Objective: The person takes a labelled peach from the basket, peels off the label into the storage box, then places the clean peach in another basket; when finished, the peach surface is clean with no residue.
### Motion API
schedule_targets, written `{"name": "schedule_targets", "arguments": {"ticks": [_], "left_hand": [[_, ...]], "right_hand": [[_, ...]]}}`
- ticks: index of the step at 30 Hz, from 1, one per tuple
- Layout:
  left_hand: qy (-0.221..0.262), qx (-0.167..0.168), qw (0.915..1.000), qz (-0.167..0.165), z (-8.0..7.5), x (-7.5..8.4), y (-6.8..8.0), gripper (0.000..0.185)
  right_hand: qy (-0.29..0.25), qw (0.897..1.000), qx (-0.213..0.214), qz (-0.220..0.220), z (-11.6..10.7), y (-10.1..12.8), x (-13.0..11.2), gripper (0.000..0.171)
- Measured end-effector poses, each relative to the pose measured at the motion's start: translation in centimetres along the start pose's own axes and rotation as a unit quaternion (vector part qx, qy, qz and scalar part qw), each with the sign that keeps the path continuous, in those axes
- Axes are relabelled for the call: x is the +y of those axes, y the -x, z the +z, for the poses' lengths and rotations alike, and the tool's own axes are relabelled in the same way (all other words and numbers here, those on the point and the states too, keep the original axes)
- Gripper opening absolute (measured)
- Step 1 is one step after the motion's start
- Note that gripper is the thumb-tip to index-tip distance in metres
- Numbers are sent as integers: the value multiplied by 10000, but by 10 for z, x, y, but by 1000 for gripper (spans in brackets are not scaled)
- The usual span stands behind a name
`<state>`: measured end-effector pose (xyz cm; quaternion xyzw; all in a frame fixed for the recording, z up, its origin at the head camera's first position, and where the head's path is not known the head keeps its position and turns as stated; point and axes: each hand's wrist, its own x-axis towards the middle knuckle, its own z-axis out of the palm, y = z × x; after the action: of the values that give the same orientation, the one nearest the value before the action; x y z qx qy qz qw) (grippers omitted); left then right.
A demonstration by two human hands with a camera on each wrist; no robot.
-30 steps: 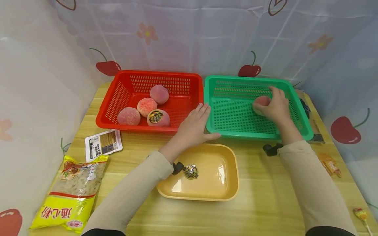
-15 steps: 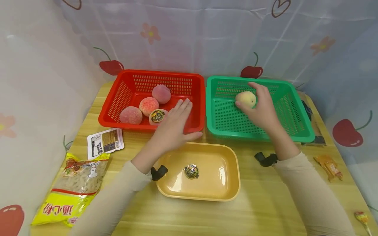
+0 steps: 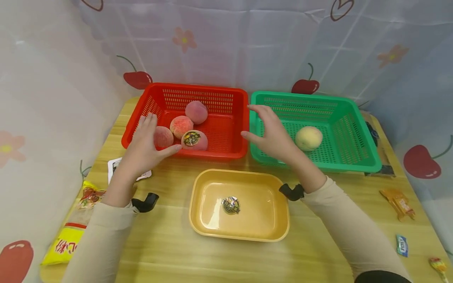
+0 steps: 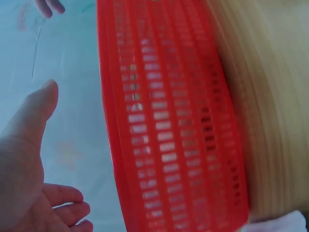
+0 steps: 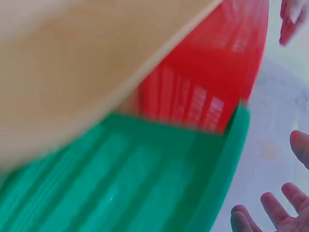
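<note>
In the head view my left hand (image 3: 143,147) hovers over the front left corner of the red basket (image 3: 226,154), fingers spread, holding nothing. Several peaches lie in that basket: a dark pink one (image 3: 163,137) partly behind my hand, a coral one (image 3: 181,126), a pink one (image 3: 196,112) and one with a round sticker (image 3: 199,142). My right hand (image 3: 274,135) is over the left end of the green basket (image 3: 354,168), thumb and fingers apart and nothing between them. A pale yellow peach (image 3: 309,138) sits in the green basket, right of that hand.
A yellow tray (image 3: 239,232) with a sticker in it stands before the baskets. On the left are a white packet (image 3: 144,175) and a yellow food bag (image 3: 67,239), both partly hidden. An orange packet (image 3: 398,202), a small blue packet (image 3: 402,245) and a lollipop (image 3: 438,264) lie right.
My right hand has let go of the peach in the green basket, which now shows its yellow side, and moved left. My left hand has moved left across the red basket.
</note>
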<state>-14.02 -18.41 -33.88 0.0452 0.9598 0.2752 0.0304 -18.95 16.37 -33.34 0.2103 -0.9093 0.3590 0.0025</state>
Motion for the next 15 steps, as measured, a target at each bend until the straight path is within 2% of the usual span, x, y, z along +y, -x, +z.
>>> {"name": "schedule_targets", "arguments": {"ticks": [6,10,15], "left_hand": [[-16,-47,9991,-421,-11,-23,-2,124],[-180,-24,9976,-669,-11,-35,-6,129],[-252,-128,9950,-959,-9,-44,-11,133]], "right_hand": [[131,9978,-645,-81,36,-25,-20,72],[287,9939,-1063,-56,57,-41,-28,73],[157,9873,-1576,148,77,-58,-33,79]]}}
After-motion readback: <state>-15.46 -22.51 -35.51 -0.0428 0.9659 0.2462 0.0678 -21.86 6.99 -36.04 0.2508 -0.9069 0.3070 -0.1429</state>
